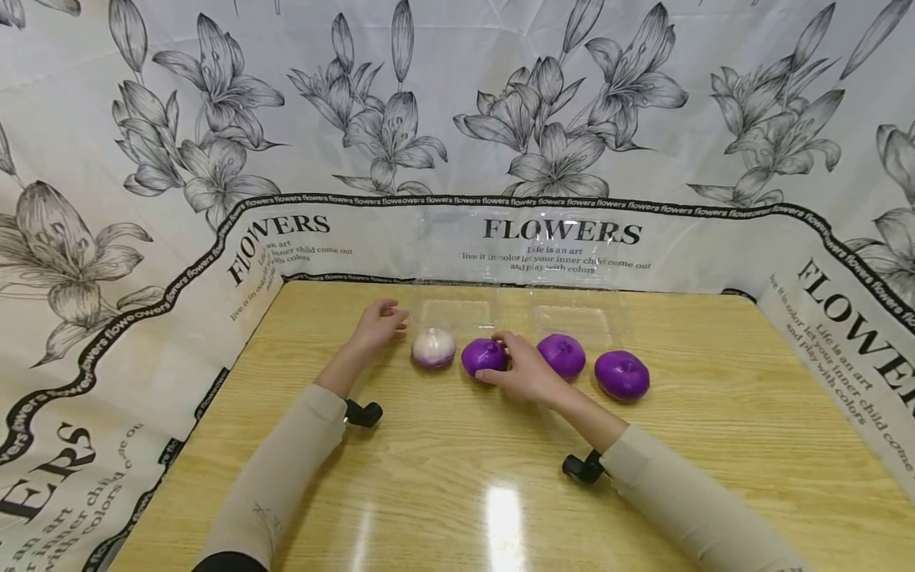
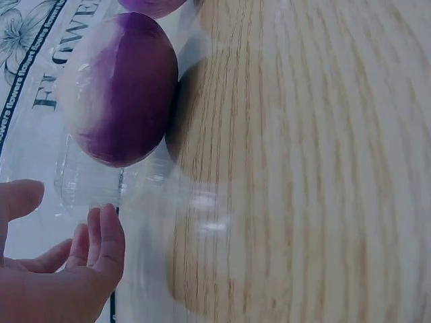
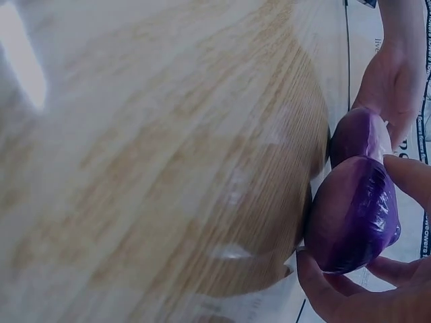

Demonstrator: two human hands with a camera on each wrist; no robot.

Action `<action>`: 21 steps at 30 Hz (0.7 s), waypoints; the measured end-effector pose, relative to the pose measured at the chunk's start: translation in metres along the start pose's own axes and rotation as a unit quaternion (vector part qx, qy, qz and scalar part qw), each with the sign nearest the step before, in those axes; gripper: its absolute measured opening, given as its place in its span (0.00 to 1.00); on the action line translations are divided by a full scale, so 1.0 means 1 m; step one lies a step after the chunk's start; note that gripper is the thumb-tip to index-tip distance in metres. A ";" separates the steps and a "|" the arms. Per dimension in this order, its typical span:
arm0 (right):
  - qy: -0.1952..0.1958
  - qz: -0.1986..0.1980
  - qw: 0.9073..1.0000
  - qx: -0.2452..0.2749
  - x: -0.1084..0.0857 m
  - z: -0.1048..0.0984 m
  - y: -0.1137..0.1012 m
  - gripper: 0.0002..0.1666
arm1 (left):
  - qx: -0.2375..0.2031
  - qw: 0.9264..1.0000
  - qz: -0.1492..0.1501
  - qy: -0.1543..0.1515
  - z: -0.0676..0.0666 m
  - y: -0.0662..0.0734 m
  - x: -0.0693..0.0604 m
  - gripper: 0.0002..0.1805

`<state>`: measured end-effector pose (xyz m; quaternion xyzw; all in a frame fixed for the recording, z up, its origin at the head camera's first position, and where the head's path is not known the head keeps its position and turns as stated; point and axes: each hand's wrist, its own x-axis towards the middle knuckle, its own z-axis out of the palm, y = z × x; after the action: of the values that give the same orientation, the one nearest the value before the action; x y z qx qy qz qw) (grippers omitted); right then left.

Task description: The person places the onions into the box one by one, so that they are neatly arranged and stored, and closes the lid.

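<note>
Four-sided grip aside, my right hand (image 1: 527,367) holds a shiny purple round vegetable (image 1: 480,359) on the table, thumb on one side and fingers on the other. In the right wrist view, that purple vegetable (image 3: 350,219) sits between the thumb and fingertips. Just left of it stands a white-and-purple turnip-like vegetable (image 1: 433,349), apart from both hands in the head view. My left hand (image 1: 379,324) hovers to its left, fingers loosely bent and holding nothing. The left wrist view shows the turnip-like vegetable (image 2: 121,91) beyond the left fingertips.
Two more purple round vegetables (image 1: 561,355) (image 1: 622,375) lie to the right of the right hand. Behind the row stand two clear plastic containers (image 1: 457,311) (image 1: 572,318) with raised lids. A flower-printed cloth (image 1: 400,254) borders the wooden table (image 1: 429,477).
</note>
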<state>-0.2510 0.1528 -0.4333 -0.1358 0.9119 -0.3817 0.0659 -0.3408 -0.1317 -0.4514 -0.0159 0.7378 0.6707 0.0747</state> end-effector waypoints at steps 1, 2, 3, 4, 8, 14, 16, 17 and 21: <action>0.001 -0.002 1.000 0.001 0.001 0.000 0.000 0.45 | -0.005 1.000 -0.003 0.000 0.001 0.000 0.001 0.31; 0.001 -0.004 1.000 0.002 0.001 -0.001 0.000 0.45 | -0.007 1.000 -0.006 -0.001 0.001 0.001 0.001 0.31; 0.002 -0.003 1.000 0.003 0.001 -0.001 0.000 0.45 | -0.013 1.000 -0.010 -0.002 0.001 0.001 0.002 0.30; 0.003 -0.003 1.000 0.004 0.002 0.000 0.001 0.45 | -0.016 1.000 -0.011 -0.004 0.002 0.001 0.003 0.29; 0.006 -0.006 1.000 0.005 0.004 0.001 0.002 0.44 | -0.037 0.999 -0.025 -0.011 0.004 0.001 0.006 0.27; 0.009 -0.009 1.000 0.004 0.006 0.003 0.002 0.42 | -0.073 0.996 -0.047 -0.013 0.009 0.001 0.009 0.26; 0.010 -0.011 1.000 0.000 0.006 0.003 0.003 0.41 | -0.085 0.995 -0.052 -0.014 0.010 0.001 0.010 0.25; 0.011 -0.011 1.000 -0.002 0.007 0.003 0.003 0.41 | -0.095 0.994 -0.054 -0.015 0.010 0.001 0.010 0.26; 0.012 -0.011 1.000 -0.005 0.007 0.002 0.003 0.41 | -0.131 0.990 -0.056 -0.016 0.011 0.003 0.012 0.26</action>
<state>-0.2579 0.1510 -0.4371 -0.1418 0.9131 -0.3791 0.0495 -0.3520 -0.1197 -0.4514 -0.0561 0.6404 0.7562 0.1218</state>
